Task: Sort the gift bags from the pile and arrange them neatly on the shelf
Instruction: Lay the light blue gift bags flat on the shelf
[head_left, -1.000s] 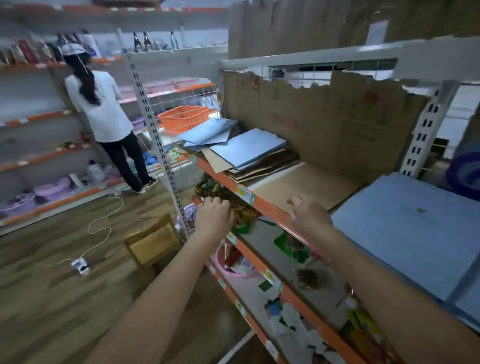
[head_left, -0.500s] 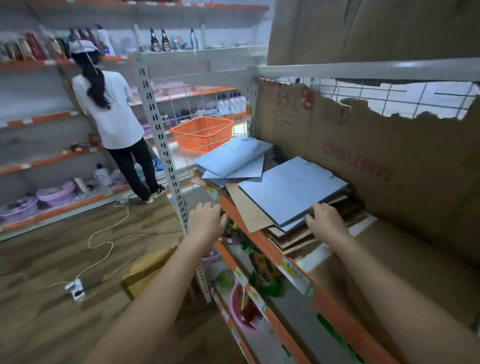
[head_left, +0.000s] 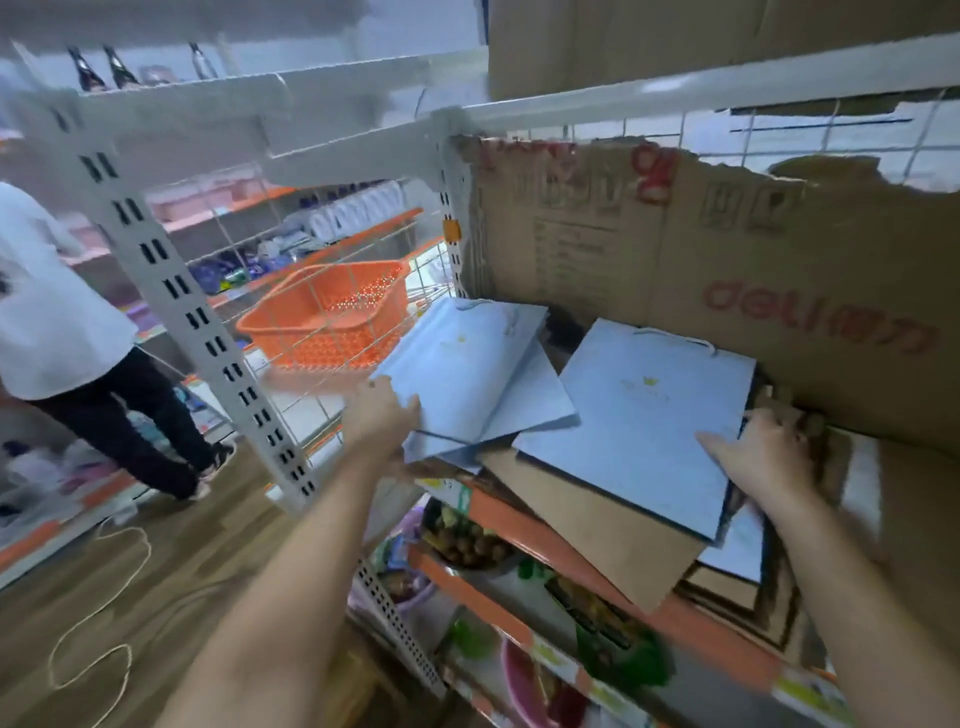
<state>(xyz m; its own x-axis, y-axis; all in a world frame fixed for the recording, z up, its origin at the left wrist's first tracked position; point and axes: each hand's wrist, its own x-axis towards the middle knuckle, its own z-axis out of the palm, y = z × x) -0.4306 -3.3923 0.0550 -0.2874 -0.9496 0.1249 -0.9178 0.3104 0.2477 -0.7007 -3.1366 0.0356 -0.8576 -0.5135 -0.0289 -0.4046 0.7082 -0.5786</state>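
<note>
Two flat blue gift bags lie on the shelf (head_left: 571, 540), cord handles toward the rear cardboard (head_left: 727, 270) printed "deli". The left hand (head_left: 382, 415) grips the left bag (head_left: 462, 374); the right hand (head_left: 763, 452) rests fingers-spread on the right bag (head_left: 639, 415).

Both bare arms reach forward and up, well apart. The left hand (head_left: 382, 415) is half curled, with the thumb pointing to the right. The right hand (head_left: 763, 452) lies palm down, fingers (head_left: 719, 446) stretched toward the left.
</note>
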